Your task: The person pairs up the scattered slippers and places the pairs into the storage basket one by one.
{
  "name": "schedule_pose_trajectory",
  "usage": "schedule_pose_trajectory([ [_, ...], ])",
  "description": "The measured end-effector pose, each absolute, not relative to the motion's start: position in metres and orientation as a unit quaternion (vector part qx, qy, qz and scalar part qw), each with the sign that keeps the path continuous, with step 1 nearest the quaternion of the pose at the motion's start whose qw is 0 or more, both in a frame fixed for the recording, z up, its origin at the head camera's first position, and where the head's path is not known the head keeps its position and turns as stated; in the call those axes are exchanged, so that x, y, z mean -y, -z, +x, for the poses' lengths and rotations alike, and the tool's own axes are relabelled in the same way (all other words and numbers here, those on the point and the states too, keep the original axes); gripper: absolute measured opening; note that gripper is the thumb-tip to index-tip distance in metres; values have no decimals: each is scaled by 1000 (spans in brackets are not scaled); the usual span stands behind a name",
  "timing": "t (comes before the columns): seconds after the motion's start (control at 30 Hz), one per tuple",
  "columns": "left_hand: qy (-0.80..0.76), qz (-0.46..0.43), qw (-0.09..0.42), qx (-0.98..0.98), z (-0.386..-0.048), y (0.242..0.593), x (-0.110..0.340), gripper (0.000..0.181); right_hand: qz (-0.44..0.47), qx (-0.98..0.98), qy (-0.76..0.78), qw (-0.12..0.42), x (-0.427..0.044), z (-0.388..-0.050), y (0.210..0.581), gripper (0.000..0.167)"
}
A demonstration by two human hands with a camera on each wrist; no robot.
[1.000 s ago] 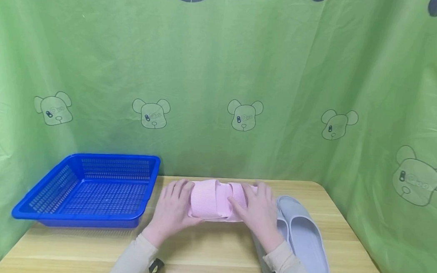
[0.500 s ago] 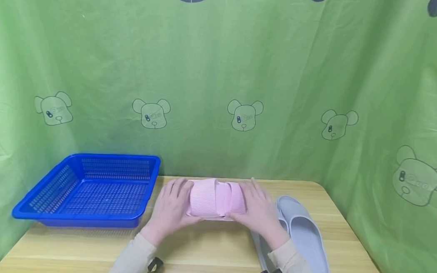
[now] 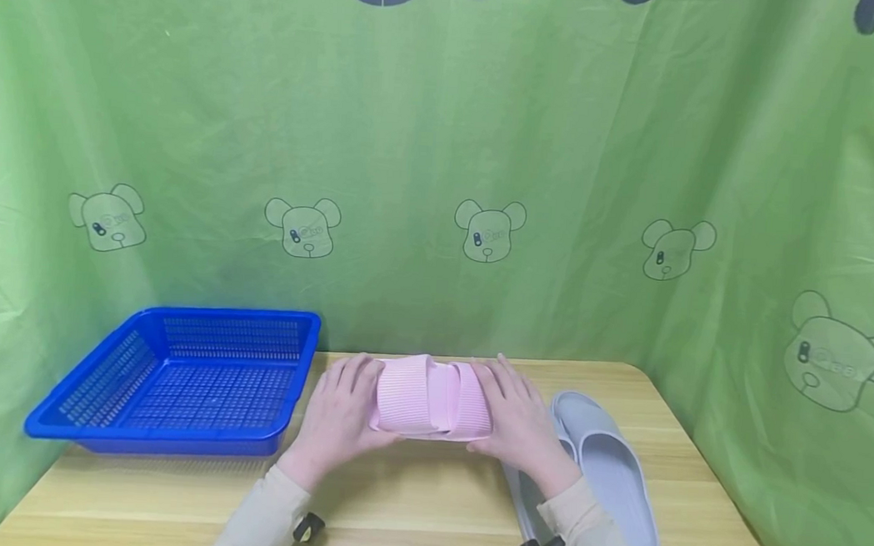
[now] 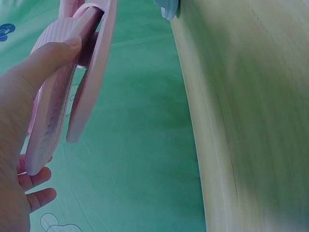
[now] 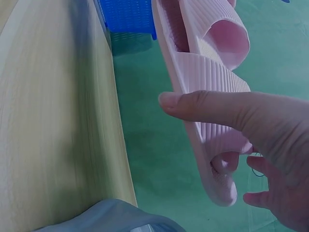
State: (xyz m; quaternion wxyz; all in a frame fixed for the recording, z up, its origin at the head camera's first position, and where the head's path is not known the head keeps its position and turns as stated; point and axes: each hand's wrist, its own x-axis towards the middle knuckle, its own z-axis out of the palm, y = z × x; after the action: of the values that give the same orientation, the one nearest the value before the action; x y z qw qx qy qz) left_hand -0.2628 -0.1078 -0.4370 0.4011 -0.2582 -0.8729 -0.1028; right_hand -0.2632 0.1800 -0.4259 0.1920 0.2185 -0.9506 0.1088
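A pair of pink slippers (image 3: 403, 398) with ribbed straps is held up between both hands above the table, one slipper nested against the other. My left hand (image 3: 340, 409) grips their left end, its thumb lying along the near side in the left wrist view. On the right end, my right hand (image 3: 521, 420) holds the pair with the thumb across a ribbed strap (image 5: 212, 77). The soles (image 4: 89, 104) lie a little apart at the end seen from the left wrist. Fingers behind the slippers are partly hidden.
A blue plastic basket (image 3: 290, 431) stands on the left of the wooden table (image 3: 407, 513). Grey slippers (image 3: 618, 501) lie on the right, partly beneath my right forearm. A green curtain (image 3: 415, 138) hangs behind and at the sides.
My right hand has shifted its grip on the pink slippers: its thumb has gone from the front of the strap to the lower edge. The slippers have moved slightly left.
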Motion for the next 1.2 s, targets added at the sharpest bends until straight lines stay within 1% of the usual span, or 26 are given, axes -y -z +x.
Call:
schedule_pose_trajectory([
  [0.4, 116, -262, 394, 873, -263, 436, 110, 104, 236, 939, -131, 212, -181, -263, 425, 121],
  [0.6, 118, -263, 385, 877, -263, 437, 110, 108, 248, 932, -127, 231, -180, -263, 426, 118],
  [0.73, 122, -270, 387, 873, -264, 436, 110, 111, 256, 927, -131, 241, -179, -264, 427, 117],
  [0.9, 124, -278, 396, 866, -265, 438, 109, 111, 258, 926, -129, 242, -179, -264, 427, 119],
  [1.2, 119, -274, 384, 874, -265, 438, 109, 113, 253, 929, -125, 240, -177, -263, 427, 119],
])
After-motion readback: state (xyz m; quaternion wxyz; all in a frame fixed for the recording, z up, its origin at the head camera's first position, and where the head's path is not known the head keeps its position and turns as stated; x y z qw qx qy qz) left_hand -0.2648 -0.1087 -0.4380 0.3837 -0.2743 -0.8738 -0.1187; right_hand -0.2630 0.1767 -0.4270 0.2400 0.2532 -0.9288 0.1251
